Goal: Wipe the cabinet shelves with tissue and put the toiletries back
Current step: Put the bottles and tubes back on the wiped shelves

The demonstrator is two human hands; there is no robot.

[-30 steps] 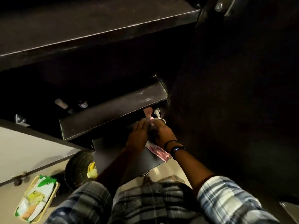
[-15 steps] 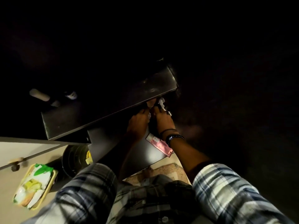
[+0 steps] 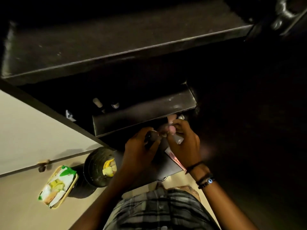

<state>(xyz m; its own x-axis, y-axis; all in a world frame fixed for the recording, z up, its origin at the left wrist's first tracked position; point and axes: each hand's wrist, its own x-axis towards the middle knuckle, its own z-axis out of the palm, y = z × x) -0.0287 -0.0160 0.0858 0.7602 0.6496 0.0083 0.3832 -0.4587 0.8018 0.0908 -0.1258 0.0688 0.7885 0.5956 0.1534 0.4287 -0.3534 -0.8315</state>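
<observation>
The fingers of the left hand (image 3: 141,146), at the centre of the frame, are curled tight around 1 dark item (image 3: 150,138), too dim to identify. Just right of it, the fingers of the right hand (image 3: 186,143) are clamped on 1 small pale tube (image 3: 178,139). Blurred pink pieces (image 3: 172,128) sit at the fingertips between the 2 hands. Both hands are just beneath the front edge of the middle shelf (image 3: 144,113).

Under the right palm, 1 pink tube (image 3: 174,159) lies flat on the lower shelf (image 3: 166,170). 2 small containers (image 3: 97,102) stand at the left of the middle shelf. With the top shelf (image 3: 116,47) across the upper frame, that makes 3 shelves.

2 bracelets (image 3: 206,180) ring the right wrist. At lower left, 1 bin (image 3: 89,163) holds yellow scraps, beside 1 green-and-white packet (image 3: 58,186) in 1 yellow tray (image 3: 75,179).
</observation>
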